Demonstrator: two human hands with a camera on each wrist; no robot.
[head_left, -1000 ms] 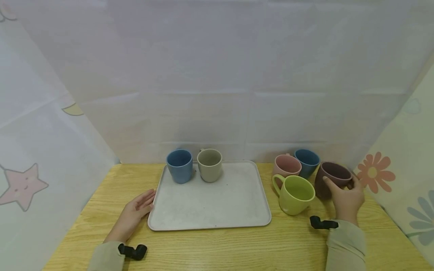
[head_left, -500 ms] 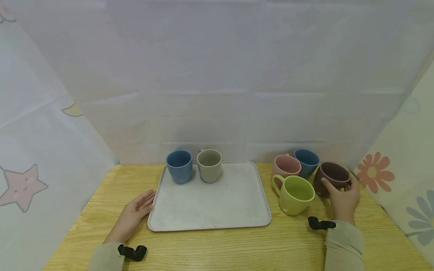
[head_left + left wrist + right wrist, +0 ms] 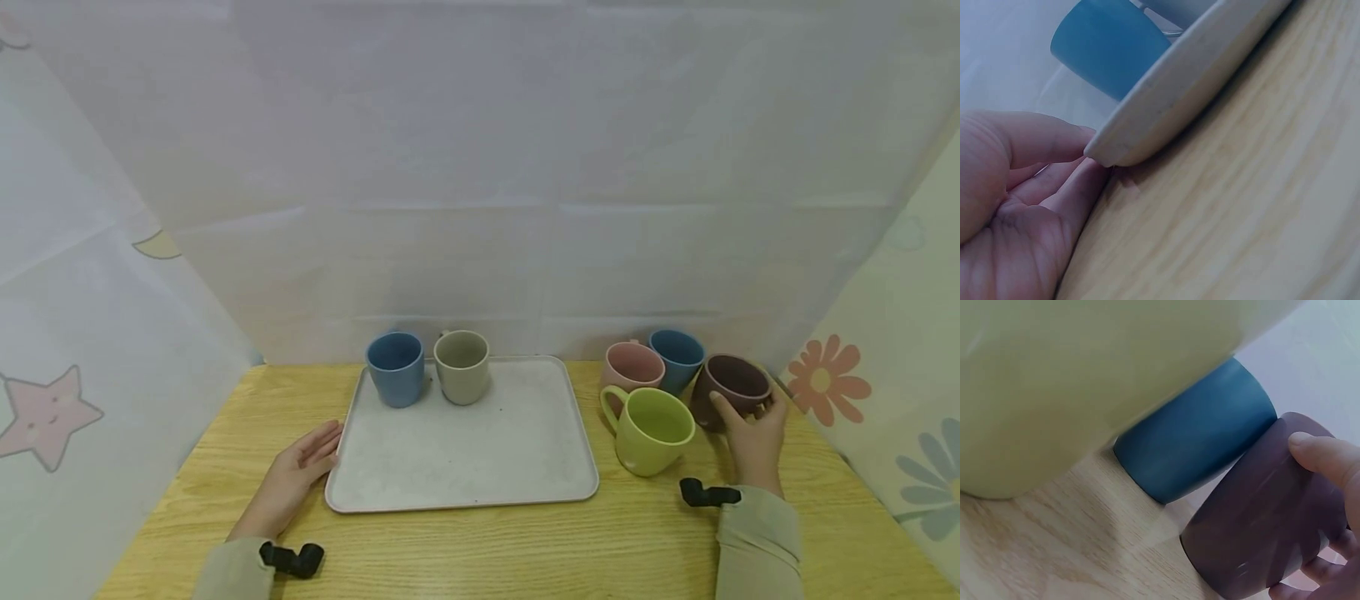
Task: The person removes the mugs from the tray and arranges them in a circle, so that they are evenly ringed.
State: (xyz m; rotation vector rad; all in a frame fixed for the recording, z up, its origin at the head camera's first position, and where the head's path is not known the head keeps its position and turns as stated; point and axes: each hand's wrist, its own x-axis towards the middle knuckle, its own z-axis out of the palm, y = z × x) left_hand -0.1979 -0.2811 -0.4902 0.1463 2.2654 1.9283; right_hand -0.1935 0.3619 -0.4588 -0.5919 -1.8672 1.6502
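Note:
My right hand (image 3: 756, 440) holds a dark purple mug (image 3: 708, 402) at the far right. Its thumb lies on the mug's near wall, and the other fingers reach round the right side, where the handle is hidden. In the right wrist view the purple mug (image 3: 1260, 512) stands close beside a blue mug (image 3: 1200, 431). My left hand (image 3: 296, 471) rests at the left edge of a pale grey tray (image 3: 465, 458), fingers fairly straight. In the left wrist view, thumb and fingertips touch the tray's rim (image 3: 1166, 94). A blue mug (image 3: 396, 375) and a grey mug (image 3: 462, 371) stand upright on the tray.
A yellow-green mug (image 3: 651, 433) with its handle to the left, a pink mug (image 3: 632, 367) and a second blue mug (image 3: 677, 358) cluster right of the tray on the wooden table (image 3: 465, 554). A white sheet (image 3: 450, 167) hangs behind.
My right hand and the purple mug have shifted slightly left, nearer the blue mug behind. The left hand, tray and other mugs stay put.

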